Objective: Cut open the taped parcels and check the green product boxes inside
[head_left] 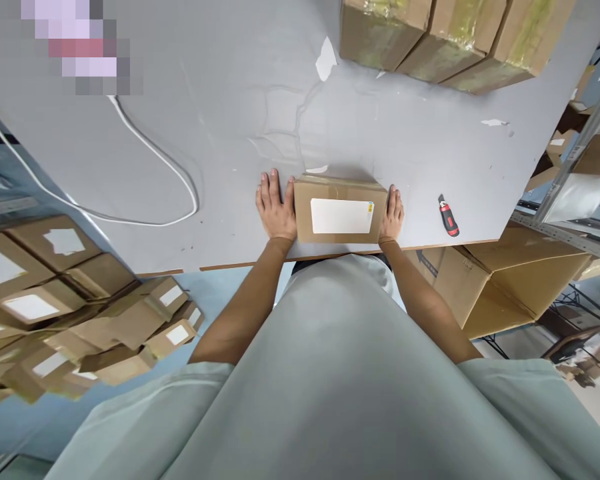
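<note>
A small brown cardboard box (340, 189) with a white label on its near face stands at the front edge of the grey table (220, 127). My left hand (275, 208) lies flat against the box's left side, fingers stretched out on the table. My right hand (391, 215) presses flat against the box's right side, fingers extended. Neither hand wraps around the box.
A red and black utility knife (449, 217) lies right of the box. A white cable (150, 150) loops across the table's left. Large cardboard boxes (445, 37) stand at the far right. Labelled boxes (70, 313) are heaped on the floor left; an open carton (500, 280) sits right.
</note>
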Available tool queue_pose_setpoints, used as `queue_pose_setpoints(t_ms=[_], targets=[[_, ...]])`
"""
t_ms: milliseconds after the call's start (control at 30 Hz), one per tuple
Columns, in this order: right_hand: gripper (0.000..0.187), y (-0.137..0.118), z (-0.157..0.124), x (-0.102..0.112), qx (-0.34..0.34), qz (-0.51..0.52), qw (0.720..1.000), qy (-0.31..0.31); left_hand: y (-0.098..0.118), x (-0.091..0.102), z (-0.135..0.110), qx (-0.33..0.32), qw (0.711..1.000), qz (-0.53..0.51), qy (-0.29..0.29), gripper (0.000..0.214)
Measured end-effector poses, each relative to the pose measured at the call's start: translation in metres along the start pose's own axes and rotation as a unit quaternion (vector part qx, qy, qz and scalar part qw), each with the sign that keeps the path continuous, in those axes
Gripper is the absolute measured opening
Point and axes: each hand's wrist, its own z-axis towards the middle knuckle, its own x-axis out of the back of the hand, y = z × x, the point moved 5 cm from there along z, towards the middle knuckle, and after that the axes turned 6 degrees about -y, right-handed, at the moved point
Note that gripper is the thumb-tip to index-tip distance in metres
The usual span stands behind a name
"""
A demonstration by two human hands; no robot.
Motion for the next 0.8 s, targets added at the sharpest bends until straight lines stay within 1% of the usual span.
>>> queue_pose_setpoints(t_ms=[267,367,500,633,800], targets=[[0.067,-0.005,0.0,0.003,-0.005,0.005,1.0,-0.01,-0.001,-0.002,0.002,0.003,1.0,-0.014,-0.012,0.068],[0.068,-0.007,0.0,0.007,-0.009,0.009,1.0,-0.022,-0.002,-0.003,0.002,-0.006,1.0,-0.022,-0.006,0.065],[0.069,-0.008,0.001,0.008,-0.017,-0.014,0.999,-0.043,-0.005,-0.003,0.001,-0.021,1.0,-0.007,0.01,0.062],[0.067,-0.006,0.001,0.005,-0.011,-0.008,0.999,-0.03,-0.009,-0.006,0.001,-0.026,1.0,-0.002,0.013,0.064],[0.066,-0.003,0.001,0.001,-0.01,-0.009,1.0,-0.022,-0.014,-0.008,0.002,-0.011,1.0,0.008,0.009,0.067]])
